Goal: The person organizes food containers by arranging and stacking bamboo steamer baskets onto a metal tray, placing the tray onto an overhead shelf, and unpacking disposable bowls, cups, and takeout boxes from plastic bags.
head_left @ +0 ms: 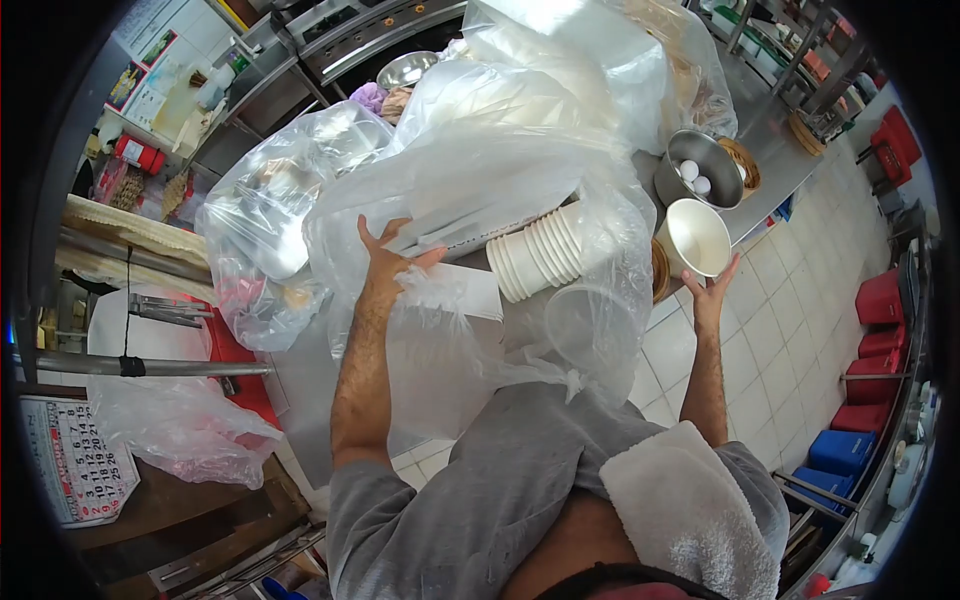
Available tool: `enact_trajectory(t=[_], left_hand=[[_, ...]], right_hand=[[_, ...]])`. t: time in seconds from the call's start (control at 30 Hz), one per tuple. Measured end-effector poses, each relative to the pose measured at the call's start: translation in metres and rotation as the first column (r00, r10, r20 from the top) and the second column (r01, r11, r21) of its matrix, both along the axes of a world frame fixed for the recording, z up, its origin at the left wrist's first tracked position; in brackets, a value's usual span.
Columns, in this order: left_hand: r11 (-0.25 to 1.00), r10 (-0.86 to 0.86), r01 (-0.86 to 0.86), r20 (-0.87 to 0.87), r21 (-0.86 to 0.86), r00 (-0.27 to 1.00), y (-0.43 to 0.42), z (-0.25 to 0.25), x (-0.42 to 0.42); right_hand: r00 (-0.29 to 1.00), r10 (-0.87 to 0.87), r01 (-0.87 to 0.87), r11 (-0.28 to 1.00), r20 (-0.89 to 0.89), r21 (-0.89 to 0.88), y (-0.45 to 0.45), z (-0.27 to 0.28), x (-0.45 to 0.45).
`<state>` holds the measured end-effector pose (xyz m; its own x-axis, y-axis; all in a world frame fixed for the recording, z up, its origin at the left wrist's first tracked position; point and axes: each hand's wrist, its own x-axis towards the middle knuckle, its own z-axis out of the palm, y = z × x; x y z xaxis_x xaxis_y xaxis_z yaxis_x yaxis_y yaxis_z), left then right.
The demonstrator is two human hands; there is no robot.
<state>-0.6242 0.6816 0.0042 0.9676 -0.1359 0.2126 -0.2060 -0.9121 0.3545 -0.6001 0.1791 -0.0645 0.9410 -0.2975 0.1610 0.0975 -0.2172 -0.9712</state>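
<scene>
My right hand (712, 290) grips a white paper tub (697, 238) from below, its thumb and fingers around the sides. The tub tilts with its mouth towards me and nothing shows inside. My left hand (388, 262) has its fingers spread against a clear plastic bag (345, 225), beside a white flat-sided piece (465, 290); some fingertips are partly covered by film. Between my hands, a nested stack of white paper tubs (537, 252) lies on its side within the clear plastic.
Beyond the tub, a metal pot (665, 180) holds several white eggs (690, 170) near a bamboo steamer (740, 165). Large plastic bags (560, 60) cover the table's back. Another bulging bag (265, 215) lies left. Red bins (878, 345) line the right; a metal rail (190, 368) juts in left.
</scene>
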Motion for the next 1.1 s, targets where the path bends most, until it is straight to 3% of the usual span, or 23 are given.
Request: enact_trajectory(t=[0.03, 0.1, 0.13, 0.17, 0.2, 0.27, 0.3, 0.37, 0.43, 0.5, 0.57, 0.7, 0.73, 0.77, 0.8, 0.87, 0.9, 0.93, 0.97, 1.0, 1.07, 1.1], left_hand=[[1.000, 0.001, -0.001, 0.005, 0.001, 1.000, 0.000, 0.000, 0.003], [0.991, 0.055, -0.076, 0.189, 0.109, 0.980, -0.002, -0.001, 0.011], [0.984, 0.070, -0.108, 0.251, 0.141, 0.965, -0.006, 0.004, 0.012], [0.997, 0.071, -0.069, 0.247, -0.017, 0.967, -0.020, 0.027, 0.008], [0.984, 0.071, -0.028, 0.243, -0.174, 0.968, -0.028, 0.047, 0.007], [0.980, 0.041, 0.012, 0.263, -0.197, 0.964, -0.032, 0.069, 0.011], [0.974, 0.009, 0.055, 0.280, -0.220, 0.960, -0.034, 0.079, 0.014], [0.966, 0.007, 0.057, 0.248, -0.252, 0.969, -0.036, 0.099, 0.022], [0.957, -0.003, 0.065, 0.215, -0.282, 0.977, -0.037, 0.114, 0.031], [0.964, -0.076, 0.130, 0.230, -0.231, 0.970, -0.039, 0.125, 0.040], [0.957, -0.069, 0.134, 0.247, -0.256, 0.966, -0.040, 0.132, 0.042], [0.929, -0.012, 0.139, 0.345, -0.344, 0.938, -0.044, 0.148, 0.034], [0.931, -0.007, 0.133, 0.347, -0.341, 0.938, -0.043, 0.153, 0.031], [0.930, -0.021, 0.144, 0.342, -0.338, 0.940, -0.043, 0.158, 0.027], [0.929, -0.037, 0.157, 0.339, -0.335, 0.940, -0.044, 0.165, 0.024], [0.907, -0.019, 0.178, 0.385, -0.381, 0.923, -0.051, 0.177, 0.015], [0.895, -0.007, 0.187, 0.409, -0.404, 0.912, -0.055, 0.185, 0.010], [0.883, 0.006, 0.198, 0.432, -0.425, 0.902, -0.059, 0.192, 0.004], [0.752, 0.066, 0.195, 0.366, -0.630, 0.928, -0.062, 0.200, -0.001], [0.575, 0.108, 0.175, 0.285, -0.799, 0.952, -0.064, 0.208, -0.007], [0.551, 0.077, 0.232, 0.326, -0.801, 0.942, -0.067, 0.225, -0.018], [0.525, 0.039, 0.293, 0.367, -0.799, 0.929, -0.067, 0.232, -0.023]], right_hand=[[0.998, -0.064, 0.064, 0.998, -0.005, 0.003, -0.001, -0.001, -0.002], [0.992, -0.129, 0.129, 0.992, -0.007, 0.006, -0.007, -0.009, -0.004], [0.966, -0.247, 0.256, 0.950, 0.071, -0.179, -0.012, -0.017, -0.003], [0.924, -0.342, 0.381, 0.858, 0.170, -0.344, -0.015, -0.022, -0.003], [0.924, -0.340, 0.381, 0.859, 0.174, -0.341, -0.011, -0.016, -0.005], [0.835, -0.490, 0.551, 0.757, 0.252, -0.351, 0.008, 0.010, -0.014], [0.834, -0.491, 0.551, 0.758, 0.252, -0.349, 0.016, 0.021, -0.015], [0.843, -0.198, 0.426, 0.814, 0.500, -0.395, 0.034, 0.043, -0.016], [0.862, 0.096, 0.032, 0.970, 0.498, -0.242, 0.067, 0.065, -0.015], [0.878, 0.336, -0.351, 0.936, 0.340, -0.019, 0.112, 0.087, -0.021], [0.816, 0.574, -0.569, 0.777, 0.067, 0.268, 0.150, 0.100, -0.022], [0.730, 0.682, -0.651, 0.711, -0.036, 0.266, 0.181, 0.099, -0.011], [0.681, 0.731, -0.731, 0.672, -0.055, -0.120, 0.183, 0.106, -0.008], [0.637, 0.764, -0.702, 0.523, -0.098, -0.484, 0.185, 0.109, -0.007], [0.634, 0.768, -0.703, 0.520, -0.095, -0.484, 0.187, 0.106, -0.005], [0.712, 0.701, -0.459, 0.414, -0.047, -0.786, 0.191, 0.100, -0.001], [0.708, 0.705, -0.459, 0.412, -0.043, -0.788, 0.192, 0.102, 0.000], [0.739, 0.668, -0.524, 0.488, -0.087, -0.698, 0.192, 0.104, 0.000], [0.762, 0.633, -0.574, 0.560, -0.139, -0.597, 0.193, 0.106, 0.002], [0.756, 0.639, -0.578, 0.554, -0.139, -0.599, 0.191, 0.102, 0.005], [0.747, 0.624, -0.665, 0.689, -0.231, -0.288, 0.190, 0.101, 0.011], [0.746, 0.628, -0.665, 0.713, -0.220, -0.221, 0.185, 0.114, 0.009]])
